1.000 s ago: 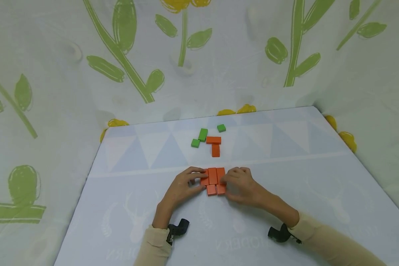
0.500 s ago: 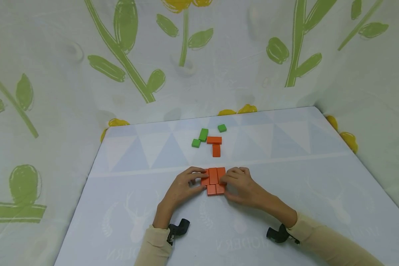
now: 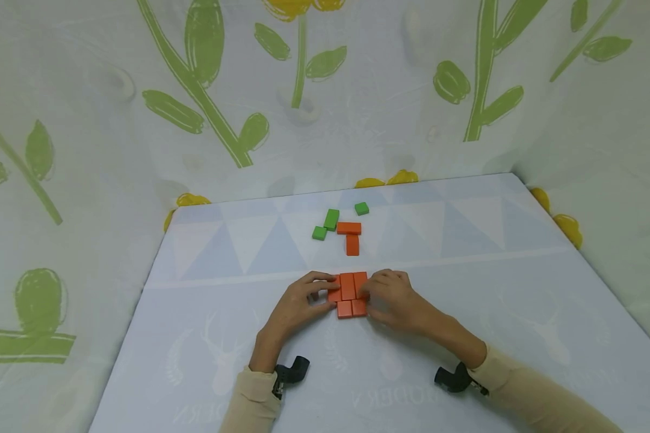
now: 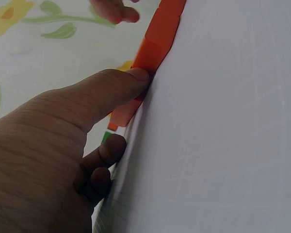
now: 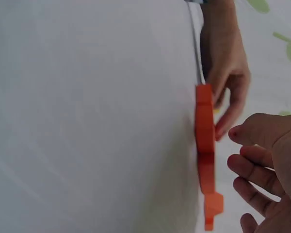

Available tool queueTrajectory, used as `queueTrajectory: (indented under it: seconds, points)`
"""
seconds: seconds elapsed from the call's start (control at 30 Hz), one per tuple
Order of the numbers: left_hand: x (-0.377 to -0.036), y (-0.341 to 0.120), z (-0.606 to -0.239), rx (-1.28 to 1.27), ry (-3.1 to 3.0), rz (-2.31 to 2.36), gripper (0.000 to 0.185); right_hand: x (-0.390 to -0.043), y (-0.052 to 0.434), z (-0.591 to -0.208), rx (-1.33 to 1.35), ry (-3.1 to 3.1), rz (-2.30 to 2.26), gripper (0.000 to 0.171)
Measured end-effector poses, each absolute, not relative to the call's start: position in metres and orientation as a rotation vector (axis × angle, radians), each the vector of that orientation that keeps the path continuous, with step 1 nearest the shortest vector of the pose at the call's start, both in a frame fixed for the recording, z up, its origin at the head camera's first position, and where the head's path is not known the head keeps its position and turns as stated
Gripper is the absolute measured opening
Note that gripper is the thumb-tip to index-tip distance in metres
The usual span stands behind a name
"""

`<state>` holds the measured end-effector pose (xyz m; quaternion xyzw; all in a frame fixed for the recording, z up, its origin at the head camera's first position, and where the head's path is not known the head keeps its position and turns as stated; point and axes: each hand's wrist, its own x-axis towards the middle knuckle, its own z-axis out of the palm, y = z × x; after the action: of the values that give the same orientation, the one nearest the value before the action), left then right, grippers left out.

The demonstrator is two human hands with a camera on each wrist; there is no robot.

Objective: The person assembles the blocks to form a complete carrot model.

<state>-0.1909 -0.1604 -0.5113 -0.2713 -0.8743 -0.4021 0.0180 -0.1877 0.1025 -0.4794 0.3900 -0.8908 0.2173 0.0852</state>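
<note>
On the table, orange rectangular blocks lie flat together: three upright in the back row, with a middle block (image 3: 347, 286), and two shorter ones in front, including the front left block (image 3: 344, 309). My left hand (image 3: 298, 304) holds the group's left block (image 3: 333, 294), its thumb (image 4: 121, 87) at the near end and fingers over the top. At the right side, my right hand (image 3: 395, 300) overlaps the right block (image 3: 360, 282) in the head view. The right wrist view shows its fingers (image 5: 254, 172) loosely bent, apart from the orange blocks (image 5: 204, 126).
Farther back lie two more orange blocks, one crosswise (image 3: 349, 228) and one lengthwise (image 3: 352, 245). Beside them are a green oblong block (image 3: 331, 219) and two small green blocks, at left (image 3: 319, 233) and at back right (image 3: 362, 208). Flower-printed cloth (image 3: 357, 138) surrounds the table (image 3: 466, 288).
The front right block has slid left, closing the gap to its neighbour. My right hand has lifted slightly and eased back from the blocks. My left hand stays in place.
</note>
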Motion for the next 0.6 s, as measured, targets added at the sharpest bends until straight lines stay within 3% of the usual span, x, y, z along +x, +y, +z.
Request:
queueTrajectory:
  seconds: [0.6]
  points:
    - [-0.191,-0.159,-0.509,-0.815,-2.757,-1.249,0.035,-0.301,0.108,-0.460,0.657,-2.884,0.833,0.037]
